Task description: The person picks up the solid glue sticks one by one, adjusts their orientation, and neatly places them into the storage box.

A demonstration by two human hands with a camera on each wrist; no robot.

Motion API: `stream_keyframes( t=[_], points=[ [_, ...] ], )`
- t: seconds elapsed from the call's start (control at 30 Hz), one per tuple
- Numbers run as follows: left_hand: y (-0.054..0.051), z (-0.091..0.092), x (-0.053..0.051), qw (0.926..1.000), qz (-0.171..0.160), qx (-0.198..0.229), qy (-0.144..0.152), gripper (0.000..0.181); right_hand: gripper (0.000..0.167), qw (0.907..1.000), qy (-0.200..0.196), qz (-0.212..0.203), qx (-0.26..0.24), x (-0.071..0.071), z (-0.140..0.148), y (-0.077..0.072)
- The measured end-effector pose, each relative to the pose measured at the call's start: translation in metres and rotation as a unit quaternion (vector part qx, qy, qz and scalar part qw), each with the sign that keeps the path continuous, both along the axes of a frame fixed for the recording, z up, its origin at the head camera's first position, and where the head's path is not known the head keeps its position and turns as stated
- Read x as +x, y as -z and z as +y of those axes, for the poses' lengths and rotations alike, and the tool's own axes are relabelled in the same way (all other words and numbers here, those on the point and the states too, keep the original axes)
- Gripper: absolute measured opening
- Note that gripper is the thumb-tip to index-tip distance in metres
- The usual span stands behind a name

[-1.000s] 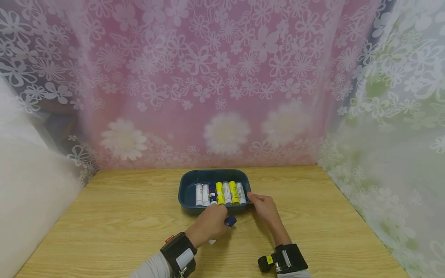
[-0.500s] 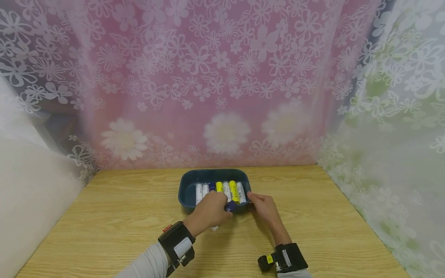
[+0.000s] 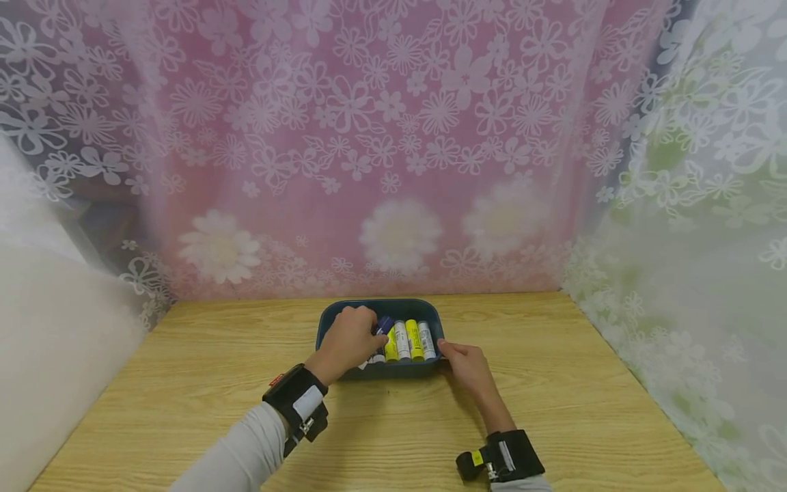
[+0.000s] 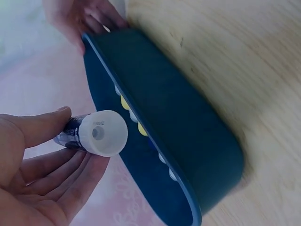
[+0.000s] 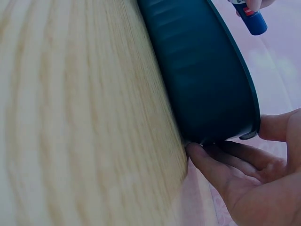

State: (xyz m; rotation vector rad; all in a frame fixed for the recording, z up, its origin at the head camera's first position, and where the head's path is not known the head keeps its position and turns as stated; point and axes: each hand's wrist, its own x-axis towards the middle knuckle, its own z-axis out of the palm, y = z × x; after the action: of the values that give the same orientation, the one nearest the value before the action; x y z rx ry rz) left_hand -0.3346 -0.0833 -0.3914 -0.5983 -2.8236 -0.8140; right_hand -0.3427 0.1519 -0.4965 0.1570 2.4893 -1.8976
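Note:
My left hand (image 3: 349, 342) is over the left half of a dark teal plastic container (image 3: 390, 371) and pinches a glue stick (image 4: 103, 134) between thumb and fingers. This glue stick has a dark blue cap and a white base, which faces the camera in the left wrist view. It is tilted above the other sticks. My right hand (image 3: 470, 369) holds the container's right end, thumb at the rim and fingers against the outer wall. Inside, white, blue and yellow glue sticks (image 3: 415, 340) lie side by side in a row; the left ones are partly hidden by my left hand.
The container stands on a wood-grain table (image 3: 393, 437), near its far edge. A pink floral curtain (image 3: 393, 137) hangs behind it, and a pale floral sheet (image 3: 695, 287) hangs along the right side.
My left hand has moved forward and to the left, carrying the glue stick from in front of the container to above its inside. My right hand and the container have stayed in place.

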Motion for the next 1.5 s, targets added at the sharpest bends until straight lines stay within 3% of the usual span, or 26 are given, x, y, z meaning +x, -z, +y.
stream_keyframes(
  t=[0.27,0.4,0.63,0.7,0.9,1.23,1.5],
  points=[
    [0.002,-0.012,-0.02,0.9991,0.019,-0.004,-0.039,0.049,0.051,1.0,0.001,-0.006,-0.002,0.0,0.0,0.0],
    [0.003,-0.018,-0.028,0.9984,0.011,0.008,-0.055,0.047,0.051,1.0,-0.001,-0.006,-0.004,0.0,0.0,0.0],
    [0.01,-0.029,-0.04,0.9945,0.01,0.005,-0.104,0.025,0.05,1.0,0.001,-0.006,-0.005,-0.002,0.0,0.001],
    [0.012,-0.032,-0.042,0.9932,0.007,0.009,-0.116,0.026,0.05,1.0,0.001,-0.008,-0.005,-0.002,0.0,0.002],
    [0.02,-0.036,-0.047,0.9903,-0.003,0.011,-0.139,0.049,0.053,0.9999,0.001,-0.011,0.005,-0.001,0.001,0.001],
    [0.044,-0.039,-0.049,0.9875,0.031,-0.004,-0.155,0.055,0.049,1.0,0.003,-0.004,0.007,0.0,0.0,0.0],
    [0.054,-0.035,-0.053,0.9849,0.025,-0.012,-0.171,0.049,0.051,1.0,0.004,-0.005,0.005,0.0,0.0,-0.002]
  ],
)
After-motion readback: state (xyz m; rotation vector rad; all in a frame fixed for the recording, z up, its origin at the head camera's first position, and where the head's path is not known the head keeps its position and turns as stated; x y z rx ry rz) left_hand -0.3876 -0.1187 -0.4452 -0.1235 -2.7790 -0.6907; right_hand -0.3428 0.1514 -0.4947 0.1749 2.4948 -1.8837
